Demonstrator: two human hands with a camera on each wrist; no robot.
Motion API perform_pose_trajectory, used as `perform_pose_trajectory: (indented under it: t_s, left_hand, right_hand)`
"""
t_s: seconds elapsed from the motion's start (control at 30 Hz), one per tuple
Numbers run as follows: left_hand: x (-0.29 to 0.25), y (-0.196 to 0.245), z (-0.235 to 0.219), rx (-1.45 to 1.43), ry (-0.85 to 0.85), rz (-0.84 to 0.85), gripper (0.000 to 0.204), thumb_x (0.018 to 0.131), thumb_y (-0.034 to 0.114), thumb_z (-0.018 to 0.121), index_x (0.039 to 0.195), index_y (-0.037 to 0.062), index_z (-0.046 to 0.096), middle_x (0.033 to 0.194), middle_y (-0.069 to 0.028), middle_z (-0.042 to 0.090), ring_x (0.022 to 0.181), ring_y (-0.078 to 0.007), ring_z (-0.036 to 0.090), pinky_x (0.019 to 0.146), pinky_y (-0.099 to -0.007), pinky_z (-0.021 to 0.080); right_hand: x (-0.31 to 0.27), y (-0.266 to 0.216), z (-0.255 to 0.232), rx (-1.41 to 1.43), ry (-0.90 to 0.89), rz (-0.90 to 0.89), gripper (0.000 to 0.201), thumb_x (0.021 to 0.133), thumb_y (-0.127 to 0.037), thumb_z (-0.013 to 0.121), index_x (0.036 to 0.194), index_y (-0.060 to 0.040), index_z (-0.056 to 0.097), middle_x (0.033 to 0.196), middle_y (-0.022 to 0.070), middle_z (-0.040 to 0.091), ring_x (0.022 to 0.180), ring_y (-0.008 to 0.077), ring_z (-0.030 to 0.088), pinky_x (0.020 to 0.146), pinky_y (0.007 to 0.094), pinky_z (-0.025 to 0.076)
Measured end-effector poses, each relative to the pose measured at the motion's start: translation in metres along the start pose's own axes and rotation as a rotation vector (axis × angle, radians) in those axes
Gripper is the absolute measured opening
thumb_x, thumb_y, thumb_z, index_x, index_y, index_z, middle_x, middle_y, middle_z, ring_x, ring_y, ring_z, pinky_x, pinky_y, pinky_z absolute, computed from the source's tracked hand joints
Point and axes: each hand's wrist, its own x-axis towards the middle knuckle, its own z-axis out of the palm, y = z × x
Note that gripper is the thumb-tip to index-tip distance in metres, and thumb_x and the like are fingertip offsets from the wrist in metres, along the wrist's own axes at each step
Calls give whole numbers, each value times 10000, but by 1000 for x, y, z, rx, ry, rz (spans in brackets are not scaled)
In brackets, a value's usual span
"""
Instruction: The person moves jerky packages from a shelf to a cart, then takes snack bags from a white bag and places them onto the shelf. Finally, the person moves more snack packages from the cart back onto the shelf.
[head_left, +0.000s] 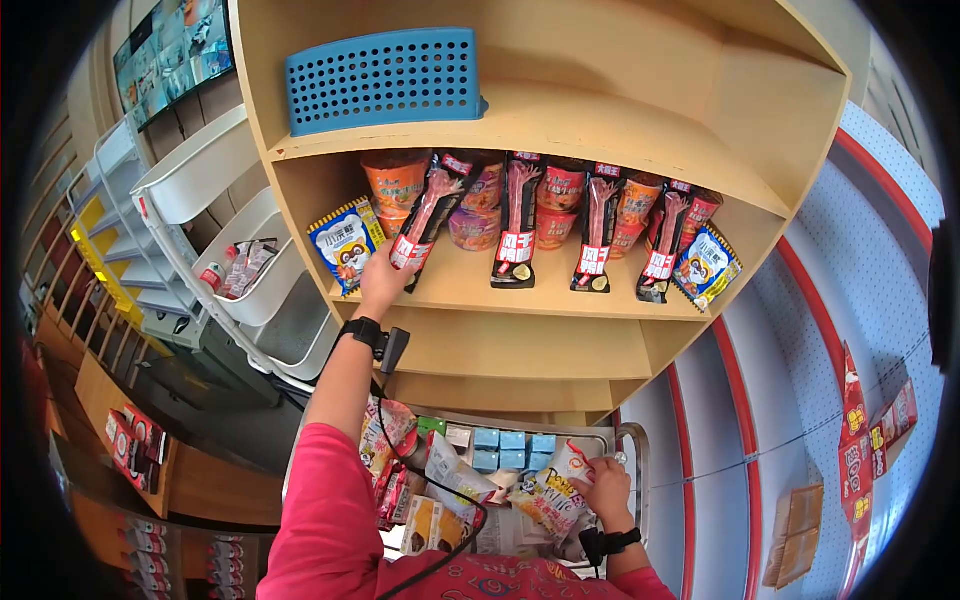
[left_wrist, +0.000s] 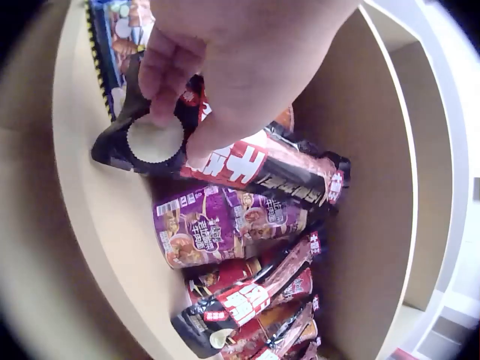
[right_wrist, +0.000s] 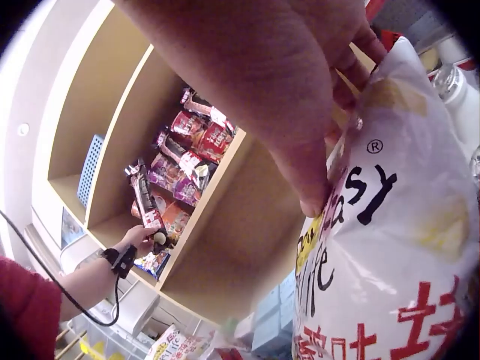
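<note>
The right hand [head_left: 606, 490] holds the upper edge of a plump white plastic snack bag with black and red lettering [head_left: 552, 502], its thumb on one face and its fingers bent over the top, so the grip is narrow. That bag sits tilted in a metal-rimmed cart [head_left: 641, 442], near a stack of small light-blue boxes [head_left: 500, 450] and a second pale plastic bag [head_left: 457, 473]. A black strap circles each wrist.

Farther off, the left hand [head_left: 381, 287] pinches the lower end of a long black plastic packet with red-and-white lettering [head_left: 436, 205], thumb and fingers close together beside its round pale window (the left wrist view shows this best). The packet leans at a slant on a light wooden shelf unit [head_left: 500, 346], just beside a blue-and-yellow snack bag [head_left: 345, 243]. To its right stand three similar black packets [head_left: 518, 215], spaced apart, and another blue-and-yellow bag [head_left: 706, 266] at the far end. Behind them are stacked orange, purple and red noodle cups [head_left: 475, 229]. On the board above rests a blue perforated plastic basket [head_left: 385, 85].
</note>
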Motion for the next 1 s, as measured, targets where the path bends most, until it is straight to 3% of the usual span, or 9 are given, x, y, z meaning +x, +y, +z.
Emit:
perform_pose_trajectory:
  t_s: [0.03, 0.27, 0.37, 0.43, 0.6, 0.73, 0.83, 0.93, 1.0]
  left_hand:
    - [2, -9, -2, -17, 14, 74, 523, 626, 226, 758, 1066, 37, 545, 869, -180, 630, 798, -300, 619, 697, -367, 480]
    - [-3, -7, -34, 101, -37, 55, 483, 626, 216, 743, 1038, 43, 562, 876, -195, 627, 831, -330, 608, 718, -409, 476]
    - [-7, -19, -35, 50, -10, 69, 462, 620, 207, 756, 1001, 21, 573, 853, -181, 632, 788, -304, 619, 694, -382, 481]
    - [-6, -32, -21, -130, -31, -22, 438, 617, 198, 764, 966, 9, 581, 829, -165, 633, 754, -271, 620, 677, -357, 481]
    - [-13, -25, 8, -412, -66, -133, 368, 633, 161, 771, 897, -19, 588, 797, -126, 642, 691, -196, 622, 646, -312, 486]
    - [-22, -10, 28, -448, -46, -181, 384, 654, 149, 764, 921, -18, 546, 814, -140, 639, 726, -225, 631, 657, -317, 488]
    - [-28, 11, 23, -408, 50, -140, 386, 656, 154, 760, 916, -19, 533, 832, -161, 631, 756, -271, 631, 673, -340, 487]
    - [-18, 9, 38, -361, 129, -106, 383, 664, 171, 756, 910, -24, 536, 795, -137, 634, 742, -229, 624, 690, -332, 484]
    - [-11, 3, 48, -326, 159, -58, 370, 668, 157, 748, 909, -25, 534, 803, -147, 628, 684, -226, 625, 609, -330, 494]
  right_hand:
    - [0, 0, 0, 1, 4, -5, 487, 601, -382, 749, 977, -100, 626, 1020, 129, 577, 947, 296, 554, 799, 406, 413]
    - [-1, -4, -2, -22, 39, -27, 480, 598, -371, 752, 972, -97, 628, 988, 118, 582, 920, 291, 564, 777, 404, 427]
    - [-1, -7, -4, -31, 63, -34, 463, 591, -361, 759, 941, -85, 632, 965, 120, 588, 894, 293, 569, 760, 398, 439]
    - [-1, -8, -4, -52, 127, -71, 433, 574, -338, 774, 879, -62, 640, 903, 121, 600, 834, 296, 582, 719, 385, 464]
    - [1, -6, -1, -37, -12, 22, 498, 599, -385, 752, 986, -98, 627, 1023, 128, 581, 941, 293, 563, 793, 406, 430]
    - [0, -13, -7, -74, 95, -52, 435, 576, -333, 773, 891, -64, 639, 900, 112, 604, 825, 286, 590, 709, 380, 469]
    - [0, -13, -7, -81, 90, -46, 433, 578, -329, 771, 894, -66, 639, 898, 111, 605, 826, 284, 591, 705, 381, 470]
    - [-1, -10, -3, -94, 111, -52, 424, 579, -328, 771, 891, -71, 640, 890, 111, 606, 819, 283, 592, 703, 379, 470]
    - [-1, -10, -2, -97, 126, -69, 423, 579, -329, 771, 890, -73, 641, 885, 111, 607, 814, 283, 593, 702, 377, 470]
